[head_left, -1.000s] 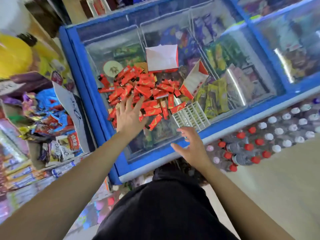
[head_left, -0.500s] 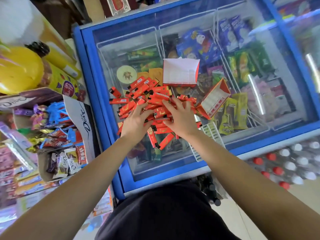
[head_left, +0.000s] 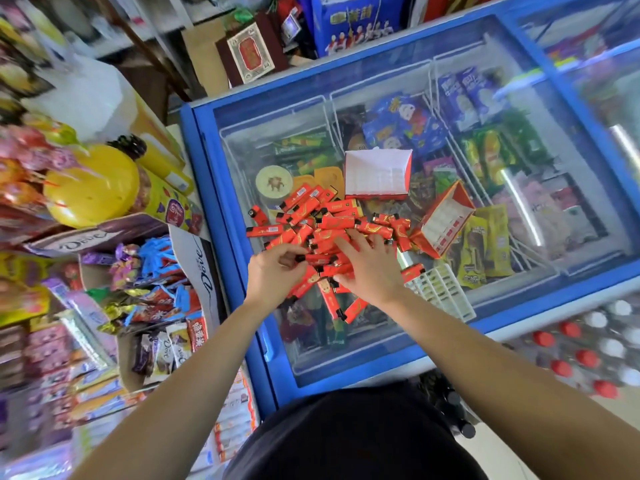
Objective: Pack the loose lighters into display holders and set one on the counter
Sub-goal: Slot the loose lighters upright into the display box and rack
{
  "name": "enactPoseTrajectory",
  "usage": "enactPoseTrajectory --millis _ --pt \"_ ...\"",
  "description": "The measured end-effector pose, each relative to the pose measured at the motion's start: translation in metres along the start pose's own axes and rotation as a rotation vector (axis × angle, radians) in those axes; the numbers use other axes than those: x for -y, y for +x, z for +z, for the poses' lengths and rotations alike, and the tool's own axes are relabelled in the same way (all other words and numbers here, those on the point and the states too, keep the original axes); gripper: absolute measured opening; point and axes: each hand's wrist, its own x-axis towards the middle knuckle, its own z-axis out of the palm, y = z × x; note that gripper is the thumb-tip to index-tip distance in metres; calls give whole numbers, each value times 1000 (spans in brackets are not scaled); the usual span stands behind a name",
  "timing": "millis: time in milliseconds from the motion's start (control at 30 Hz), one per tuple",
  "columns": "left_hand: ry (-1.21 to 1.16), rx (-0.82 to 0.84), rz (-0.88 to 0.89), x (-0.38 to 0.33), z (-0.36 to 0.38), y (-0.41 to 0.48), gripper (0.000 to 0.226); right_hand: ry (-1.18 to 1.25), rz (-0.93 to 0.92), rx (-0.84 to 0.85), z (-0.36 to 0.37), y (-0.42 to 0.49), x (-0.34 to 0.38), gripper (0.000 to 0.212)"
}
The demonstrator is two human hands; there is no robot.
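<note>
A heap of red lighters lies on the glass lid of a blue chest freezer. My left hand has its fingers curled and pinches a lighter at the near left of the heap. My right hand lies on the heap with its fingers spread flat. A white slotted display holder sits just right of my right hand. Two open red-and-white cartons rest by the heap: one upright behind it, one tipped at its right.
Shelves of sweets and a Dove chocolate box crowd the left side, close to the freezer's edge. Yellow jars stand behind them. Bottles with red and white caps are stacked low at the right.
The view has shifted so the heap sits lower and closer. My left hand's fingers have curled round a lighter, and my right hand has slid nearer on the heap.
</note>
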Motion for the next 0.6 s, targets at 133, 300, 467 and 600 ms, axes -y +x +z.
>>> enactPoseTrajectory --millis 133,300,467,600 --pt "-81 -66 -44 -4 -15 -11 24 -67 43 83 -3 11 11 86" --pt "-154 -67 -70 -1 -23 -38 22 32 -3 99 -2 15 7 69" --pt "-198 -78 -91 -7 -20 -60 29 179 -4 119 1 16 -8 66" --pt "-227 -91 -97 -11 -15 -70 28 472 41 43 -3 10 -16 60"
